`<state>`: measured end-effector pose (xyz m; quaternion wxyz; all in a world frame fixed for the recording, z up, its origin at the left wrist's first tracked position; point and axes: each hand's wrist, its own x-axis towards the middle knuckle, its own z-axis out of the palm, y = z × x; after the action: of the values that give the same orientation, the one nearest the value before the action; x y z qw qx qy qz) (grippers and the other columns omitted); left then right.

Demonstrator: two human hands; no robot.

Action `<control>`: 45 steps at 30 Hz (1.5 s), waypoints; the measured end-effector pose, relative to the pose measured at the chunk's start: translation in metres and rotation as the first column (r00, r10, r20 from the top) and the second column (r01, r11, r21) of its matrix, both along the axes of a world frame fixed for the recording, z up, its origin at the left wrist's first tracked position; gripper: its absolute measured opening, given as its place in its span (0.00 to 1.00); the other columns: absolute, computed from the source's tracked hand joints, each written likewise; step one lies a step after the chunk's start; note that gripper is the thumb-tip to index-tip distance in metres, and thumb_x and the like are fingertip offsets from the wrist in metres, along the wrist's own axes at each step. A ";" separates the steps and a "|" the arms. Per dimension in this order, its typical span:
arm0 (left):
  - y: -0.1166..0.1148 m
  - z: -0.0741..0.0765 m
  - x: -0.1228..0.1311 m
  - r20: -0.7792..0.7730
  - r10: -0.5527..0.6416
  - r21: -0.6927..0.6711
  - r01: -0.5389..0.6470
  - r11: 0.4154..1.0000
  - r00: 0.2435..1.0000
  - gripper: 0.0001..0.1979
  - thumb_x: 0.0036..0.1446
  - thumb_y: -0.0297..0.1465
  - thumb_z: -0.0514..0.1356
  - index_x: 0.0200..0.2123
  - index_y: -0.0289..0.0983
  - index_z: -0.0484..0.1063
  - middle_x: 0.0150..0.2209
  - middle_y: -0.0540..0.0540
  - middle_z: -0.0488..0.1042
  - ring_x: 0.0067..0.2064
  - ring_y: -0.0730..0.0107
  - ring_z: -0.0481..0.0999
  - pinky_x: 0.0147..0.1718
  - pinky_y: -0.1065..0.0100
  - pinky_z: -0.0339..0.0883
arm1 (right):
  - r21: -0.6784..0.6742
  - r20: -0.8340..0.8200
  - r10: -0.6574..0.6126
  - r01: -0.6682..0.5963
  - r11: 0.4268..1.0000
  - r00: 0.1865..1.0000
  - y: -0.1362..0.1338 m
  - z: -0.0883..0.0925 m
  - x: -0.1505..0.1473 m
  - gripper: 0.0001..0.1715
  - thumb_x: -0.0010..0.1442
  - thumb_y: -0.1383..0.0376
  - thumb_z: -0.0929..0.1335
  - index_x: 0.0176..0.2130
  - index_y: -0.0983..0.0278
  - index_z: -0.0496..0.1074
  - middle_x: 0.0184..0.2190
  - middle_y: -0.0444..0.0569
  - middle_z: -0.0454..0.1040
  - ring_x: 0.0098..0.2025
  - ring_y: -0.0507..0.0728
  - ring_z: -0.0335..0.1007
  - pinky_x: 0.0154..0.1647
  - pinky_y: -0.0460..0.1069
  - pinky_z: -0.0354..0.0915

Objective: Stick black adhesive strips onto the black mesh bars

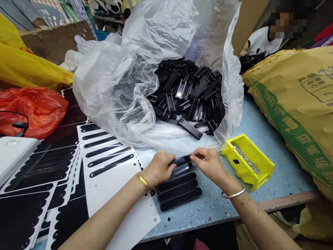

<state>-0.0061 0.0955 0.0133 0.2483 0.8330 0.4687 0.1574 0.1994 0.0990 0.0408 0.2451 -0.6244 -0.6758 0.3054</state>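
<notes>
My left hand [159, 168] is closed on the left end of a black plastic strip [180, 159], while my right hand [206, 161] pinches its right end. Just below them several finished-looking black strips [181, 199] lie side by side on the blue speckled table. Left of my left hand is a white backing sheet [122, 205] with long black stickers [111, 165] in a row near its top. A large clear plastic bag [114, 86] stands open beyond my hands, full of black plastic pieces [187, 93].
To the right sits a yellow bin [266, 168] with small metal parts. A big yellow-brown sack [299, 104] leans along the right side. Stacked black sticker sheets [33, 211], a red bag [33, 111] and a white device [14, 156] are at left. A person [262, 40] is at the back right.
</notes>
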 end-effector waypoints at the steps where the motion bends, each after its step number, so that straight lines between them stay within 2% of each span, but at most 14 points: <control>1: 0.000 0.000 0.000 0.016 0.008 -0.014 -0.008 1.000 1.000 0.08 0.55 0.28 0.59 0.37 0.35 0.77 0.34 0.42 0.78 0.38 0.60 0.75 0.40 0.63 0.66 | 0.031 0.018 0.005 -0.005 1.000 1.000 -0.002 0.001 0.000 0.09 0.52 0.65 0.67 0.23 0.64 0.75 0.20 0.46 0.73 0.25 0.54 0.68 0.28 0.48 0.61; 5: 0.002 0.001 -0.002 0.073 0.036 -0.050 -0.032 0.998 0.997 0.09 0.54 0.29 0.59 0.38 0.35 0.78 0.33 0.43 0.79 0.38 0.62 0.75 0.40 0.64 0.67 | 0.192 0.109 0.015 -0.036 0.981 0.994 -0.008 0.011 -0.001 0.08 0.51 0.67 0.69 0.23 0.61 0.76 0.24 0.48 0.75 0.28 0.56 0.70 0.31 0.49 0.62; 7: 0.003 0.001 -0.002 0.096 0.043 -0.063 -0.037 0.997 0.994 0.09 0.54 0.28 0.60 0.37 0.35 0.78 0.33 0.44 0.79 0.37 0.63 0.76 0.40 0.64 0.67 | 0.224 0.089 0.022 -0.042 0.974 0.996 -0.009 0.016 -0.002 0.08 0.51 0.67 0.69 0.21 0.61 0.75 0.22 0.47 0.74 0.27 0.55 0.69 0.30 0.48 0.62; 12: 0.003 0.002 -0.002 0.108 0.054 -0.091 -0.044 0.995 0.993 0.09 0.53 0.28 0.60 0.37 0.36 0.79 0.33 0.44 0.79 0.37 0.63 0.76 0.40 0.65 0.67 | 0.144 -0.061 -0.050 0.059 0.988 0.997 -0.006 0.017 -0.002 0.09 0.49 0.66 0.69 0.20 0.62 0.73 0.17 0.45 0.72 0.21 0.53 0.65 0.23 0.47 0.59; 18: 0.003 0.003 -0.003 0.124 0.061 -0.098 -0.049 0.994 0.990 0.10 0.53 0.28 0.61 0.39 0.35 0.79 0.35 0.43 0.80 0.38 0.62 0.77 0.41 0.64 0.67 | -0.094 -0.237 -0.164 0.146 0.985 0.957 0.009 -0.005 0.002 0.07 0.43 0.66 0.70 0.17 0.63 0.71 0.12 0.43 0.68 0.17 0.51 0.62 0.18 0.46 0.58; 21: 0.004 0.002 -0.003 0.129 0.055 -0.095 -0.043 0.994 0.990 0.10 0.53 0.28 0.61 0.39 0.34 0.79 0.35 0.43 0.80 0.38 0.62 0.77 0.40 0.63 0.68 | -0.166 -0.297 -0.228 0.185 0.969 0.927 0.014 -0.013 0.003 0.07 0.40 0.66 0.71 0.16 0.64 0.71 0.12 0.43 0.68 0.15 0.51 0.62 0.17 0.45 0.57; 39: 0.005 0.002 -0.004 0.137 0.054 -0.083 -0.043 0.996 0.989 0.09 0.54 0.29 0.61 0.38 0.37 0.79 0.33 0.45 0.80 0.37 0.63 0.77 0.40 0.64 0.68 | -0.130 -0.253 -0.221 0.193 0.973 0.942 0.017 -0.023 0.007 0.06 0.39 0.66 0.72 0.16 0.65 0.73 0.13 0.44 0.71 0.16 0.50 0.62 0.16 0.45 0.58; 45: 0.004 0.001 -0.004 0.134 0.055 -0.071 -0.046 0.996 0.989 0.09 0.53 0.29 0.61 0.38 0.37 0.79 0.33 0.45 0.79 0.36 0.64 0.76 0.39 0.65 0.67 | -0.206 -0.353 -0.244 0.179 0.962 0.903 0.017 -0.017 0.007 0.07 0.38 0.66 0.72 0.15 0.65 0.71 0.12 0.44 0.70 0.15 0.50 0.62 0.16 0.45 0.58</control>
<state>-0.0099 0.0991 0.0144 0.3039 0.7993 0.4766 0.2039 0.2063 0.1156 0.0235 0.3480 -0.6428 -0.5161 0.4465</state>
